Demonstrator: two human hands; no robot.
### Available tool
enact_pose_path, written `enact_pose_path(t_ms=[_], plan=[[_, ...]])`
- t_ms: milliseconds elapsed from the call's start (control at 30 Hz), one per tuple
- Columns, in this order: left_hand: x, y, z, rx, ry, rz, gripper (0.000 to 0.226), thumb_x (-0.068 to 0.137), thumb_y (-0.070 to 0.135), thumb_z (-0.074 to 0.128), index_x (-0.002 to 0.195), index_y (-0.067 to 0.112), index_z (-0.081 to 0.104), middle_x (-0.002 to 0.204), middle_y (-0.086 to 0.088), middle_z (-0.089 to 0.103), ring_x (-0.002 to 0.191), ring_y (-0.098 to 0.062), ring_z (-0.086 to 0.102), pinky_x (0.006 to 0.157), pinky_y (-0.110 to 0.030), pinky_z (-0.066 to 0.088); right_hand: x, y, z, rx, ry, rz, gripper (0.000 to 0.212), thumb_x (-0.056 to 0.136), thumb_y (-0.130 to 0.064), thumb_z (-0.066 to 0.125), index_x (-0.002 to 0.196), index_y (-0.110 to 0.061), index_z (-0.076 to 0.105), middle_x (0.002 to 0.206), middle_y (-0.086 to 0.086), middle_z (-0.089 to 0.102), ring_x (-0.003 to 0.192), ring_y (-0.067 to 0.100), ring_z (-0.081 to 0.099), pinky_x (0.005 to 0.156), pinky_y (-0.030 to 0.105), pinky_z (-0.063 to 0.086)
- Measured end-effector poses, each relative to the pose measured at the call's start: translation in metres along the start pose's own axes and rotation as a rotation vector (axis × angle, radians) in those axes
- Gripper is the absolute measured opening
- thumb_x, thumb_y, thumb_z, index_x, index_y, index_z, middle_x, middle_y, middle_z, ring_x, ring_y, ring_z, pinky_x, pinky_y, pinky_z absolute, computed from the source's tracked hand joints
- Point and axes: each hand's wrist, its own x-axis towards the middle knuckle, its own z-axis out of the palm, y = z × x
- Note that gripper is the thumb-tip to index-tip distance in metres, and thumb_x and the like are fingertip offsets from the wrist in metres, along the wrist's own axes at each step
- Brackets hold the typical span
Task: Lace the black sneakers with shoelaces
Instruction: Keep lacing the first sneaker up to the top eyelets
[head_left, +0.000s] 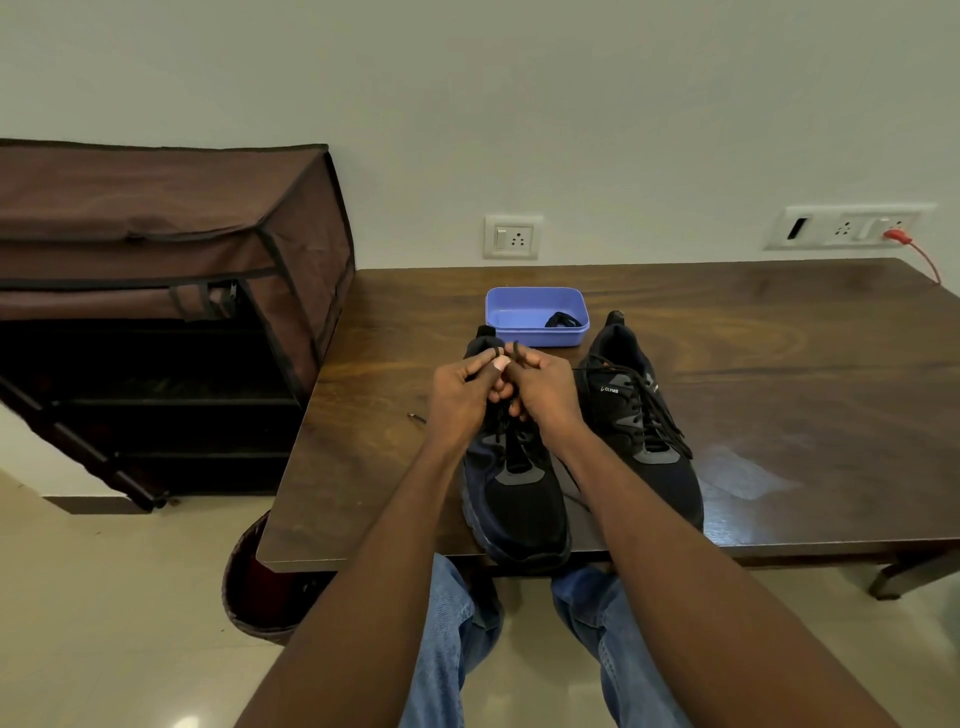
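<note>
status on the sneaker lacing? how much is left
Done: the right sneaker looks laced up its eyelets, lace ends loose. In hand: the left hand and right hand both pinch the black lace over the upper part of the left sneaker; its lower rows seem threaded. Left: finishing that shoe. A dark bundle, possibly a spare lace, sits in the blue tray.

Both hands met over near sneaker (511, 483) on bench (779, 332): left hand (462, 395) and right hand (543, 392) pinched its lace (515, 351). Second sneaker (636, 421) at 3 o'clock, laced. Blue tray (535, 338) at 12 held another lace (562, 319).
</note>
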Motion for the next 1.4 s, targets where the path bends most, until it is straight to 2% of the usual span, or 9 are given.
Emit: enact_pose_path(t_ms=[267, 367, 467, 533, 700, 833, 1033, 1167, 1400], plan=[[0.002, 0.006, 0.001, 0.131, -0.042, -0.065, 0.035, 0.104, 0.006, 0.044, 0.136, 0.011, 0.057, 0.092, 0.005, 0.064, 0.074, 0.003, 0.058, 0.069, -0.01, 0.047, -0.006, -0.013, 0.003, -0.072, -0.024, 0.079, 0.02, 0.093, -0.019, 0.056, 0.08, -0.009, 0.067, 0.059, -0.001, 0.061, 0.052, 0.01, 0.05, 0.048, 0.023, 0.036], [0.001, 0.007, -0.001, 0.041, -0.017, -0.111, 0.037, 0.102, 0.004, 0.045, 0.138, 0.006, 0.055, 0.076, -0.002, 0.06, 0.066, -0.006, 0.056, 0.069, -0.018, 0.049, -0.002, -0.019, -0.002, -0.118, 0.184, 0.112, 0.048, 0.095, -0.048, 0.052, 0.077, -0.008, 0.071, 0.063, -0.001, 0.068, 0.053, 0.013, 0.058, 0.055, 0.028, 0.041], [0.002, 0.006, -0.002, 0.032, 0.008, -0.15, 0.037, 0.1, -0.002, 0.045, 0.135, 0.003, 0.056, 0.077, -0.004, 0.06, 0.061, -0.003, 0.055, 0.057, -0.011, 0.046, -0.002, -0.021, -0.019, -0.396, 0.374, 0.146, 0.033, 0.093, -0.036, 0.05, 0.084, -0.009, 0.067, 0.086, 0.006, 0.069, 0.079, 0.022, 0.063, 0.065, 0.032, 0.044], [0.002, 0.007, -0.003, 0.025, 0.012, -0.153, 0.037, 0.1, -0.003, 0.045, 0.134, 0.003, 0.057, 0.078, -0.005, 0.061, 0.06, -0.002, 0.055, 0.055, -0.01, 0.045, -0.006, -0.021, -0.029, -0.684, 0.319, 0.165, 0.024, 0.091, -0.029, 0.056, 0.099, -0.007, 0.063, 0.103, 0.009, 0.063, 0.098, 0.028, 0.06, 0.081, 0.039, 0.047], [0.0, 0.013, -0.002, 0.04, 0.028, -0.153, 0.037, 0.098, -0.005, 0.045, 0.133, -0.001, 0.058, 0.073, -0.004, 0.061, 0.057, -0.003, 0.055, 0.053, -0.01, 0.044, -0.008, -0.017, -0.024, -1.058, 0.134, -0.03, 0.078, 0.085, -0.025, 0.069, 0.149, -0.009, 0.026, 0.15, 0.019, 0.032, 0.14, 0.038, 0.032, 0.115, 0.051, 0.024], [-0.003, 0.017, -0.003, 0.052, 0.038, -0.15, 0.038, 0.097, -0.007, 0.044, 0.132, -0.003, 0.057, 0.071, -0.004, 0.06, 0.054, -0.002, 0.054, 0.052, -0.01, 0.044, -0.014, -0.017, -0.008, -1.031, -0.063, -0.169, 0.045, 0.086, -0.028, 0.062, 0.126, -0.018, 0.045, 0.115, 0.007, 0.062, 0.115, 0.03, 0.056, 0.105, 0.049, 0.032], [0.0, 0.017, -0.003, 0.013, 0.044, -0.193, 0.042, 0.089, -0.012, 0.05, 0.128, 0.001, 0.063, 0.08, 0.0, 0.068, 0.072, -0.008, 0.065, 0.071, -0.022, 0.057, -0.015, -0.028, -0.013, -0.67, -0.359, 0.055, 0.028, 0.076, -0.03, 0.074, 0.095, -0.014, 0.06, 0.091, 0.004, 0.064, 0.083, 0.02, 0.06, 0.08, 0.042, 0.053], [0.0, 0.018, -0.004, 0.023, 0.046, -0.199, 0.034, 0.094, -0.007, 0.049, 0.124, 0.002, 0.064, 0.081, 0.003, 0.066, 0.065, -0.001, 0.061, 0.058, -0.014, 0.053, -0.013, -0.02, -0.016, -0.72, -0.183, 0.011, 0.036, 0.084, -0.048, 0.071, 0.072, -0.021, 0.05, 0.071, -0.002, 0.055, 0.066, 0.015, 0.052, 0.058, 0.031, 0.038], [-0.002, 0.017, -0.003, 0.058, 0.05, -0.161, 0.036, 0.098, -0.006, 0.046, 0.132, -0.005, 0.057, 0.071, -0.005, 0.062, 0.048, 0.002, 0.056, 0.05, -0.01, 0.045, -0.021, -0.02, -0.006, -0.997, -0.111, 0.055, 0.026, 0.089, -0.033, 0.064, 0.104, -0.013, 0.063, 0.097, 0.006, 0.065, 0.086, 0.024, 0.062, 0.072, 0.034, 0.049]])
